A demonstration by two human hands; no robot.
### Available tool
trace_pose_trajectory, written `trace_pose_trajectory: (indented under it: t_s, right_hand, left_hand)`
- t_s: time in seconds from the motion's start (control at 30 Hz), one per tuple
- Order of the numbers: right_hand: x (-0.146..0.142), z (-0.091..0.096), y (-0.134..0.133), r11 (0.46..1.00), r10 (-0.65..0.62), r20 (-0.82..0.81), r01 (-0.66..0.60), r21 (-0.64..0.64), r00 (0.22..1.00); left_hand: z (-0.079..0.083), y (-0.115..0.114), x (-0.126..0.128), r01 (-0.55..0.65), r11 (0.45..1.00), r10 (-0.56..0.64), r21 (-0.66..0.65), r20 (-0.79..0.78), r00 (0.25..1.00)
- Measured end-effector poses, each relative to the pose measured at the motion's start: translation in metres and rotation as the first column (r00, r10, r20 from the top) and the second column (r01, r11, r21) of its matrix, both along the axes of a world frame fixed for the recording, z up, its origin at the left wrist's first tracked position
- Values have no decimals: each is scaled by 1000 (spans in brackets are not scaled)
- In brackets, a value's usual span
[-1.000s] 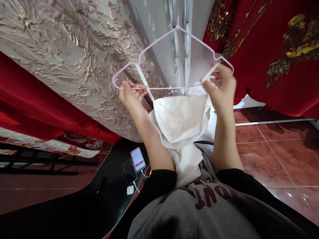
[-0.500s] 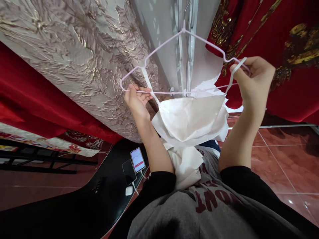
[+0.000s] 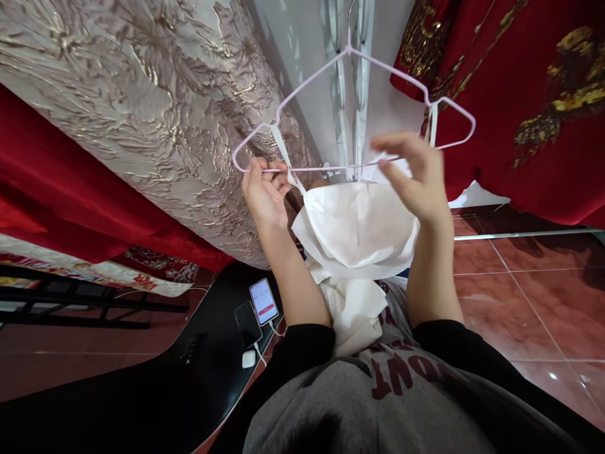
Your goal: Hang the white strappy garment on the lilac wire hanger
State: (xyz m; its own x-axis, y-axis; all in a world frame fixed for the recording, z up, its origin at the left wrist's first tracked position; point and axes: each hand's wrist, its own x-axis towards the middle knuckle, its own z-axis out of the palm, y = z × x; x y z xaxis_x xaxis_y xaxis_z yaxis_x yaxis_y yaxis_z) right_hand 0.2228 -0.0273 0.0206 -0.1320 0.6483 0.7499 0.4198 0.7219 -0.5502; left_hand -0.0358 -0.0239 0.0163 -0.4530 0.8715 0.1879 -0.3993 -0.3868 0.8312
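Observation:
A pale pink wire hanger (image 3: 378, 63) hangs in front of me with a white strappy garment (image 3: 357, 230) on it. Both thin white straps sit in the hanger's shoulder notches. My left hand (image 3: 265, 192) is closed around the hanger's bottom bar near its left end. My right hand (image 3: 416, 173) hovers just below the bottom bar at the right, fingers spread and holding nothing. The white cloth droops down to my chest.
A silver-gold brocade fabric (image 3: 142, 107) hangs at the left, red embroidered cloth (image 3: 529, 94) at the right. Below left, a black surface (image 3: 179, 384) carries two phones (image 3: 262, 301) and a white charger (image 3: 248, 359). Red-brown floor tiles (image 3: 529, 290) spread out to the right.
My right hand hooked the right strap over the hanger's right shoulder, let it go and dropped back toward the middle. The left hand kept its hold.

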Motion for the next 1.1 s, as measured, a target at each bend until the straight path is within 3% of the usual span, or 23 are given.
trace_pose_trajectory:
  t_s: [0.07,0.1,0.23,0.37,0.47,0.67,0.77,0.87,0.97,1.1]
  right_hand:
    - [1,-7,1,972,188,129,-167,-163,974]
    - [2,-8,1,963,212,144,-182,-196,966]
    - [4,-2,-5,976,118,79,-101,-191,990]
    - [2,4,-12,972,115,77,-96,-216,990]
    - [3,4,-13,961,162,139,-124,-246,977]
    - [3,3,-10,968,183,218,-137,-211,959]
    - [0,3,-11,970,189,208,-150,-192,960]
    - [-3,2,-12,975,175,210,-140,-173,962]
    - [-3,0,-10,979,149,206,-115,-166,967]
    - [-3,-2,-8,980,142,203,-109,-166,969]
  left_hand:
    - [-1,0,0,41,999,-42,26,32,999]
    - [-2,0,0,62,998,-64,32,46,997]
    - [-5,-3,-2,195,979,-197,-58,-22,980]
    - [-3,-16,-10,273,954,-292,-122,-182,939]
    - [4,-28,-18,211,972,-228,-103,-202,952]
    - [23,-37,-12,-42,995,42,86,5,999]
    - [30,-37,6,-168,952,173,257,3,985]
    - [32,-38,29,-255,866,298,429,-33,954]
    - [33,-39,46,-207,793,358,574,-163,920]
    - [38,-25,46,-122,770,396,626,-319,861]
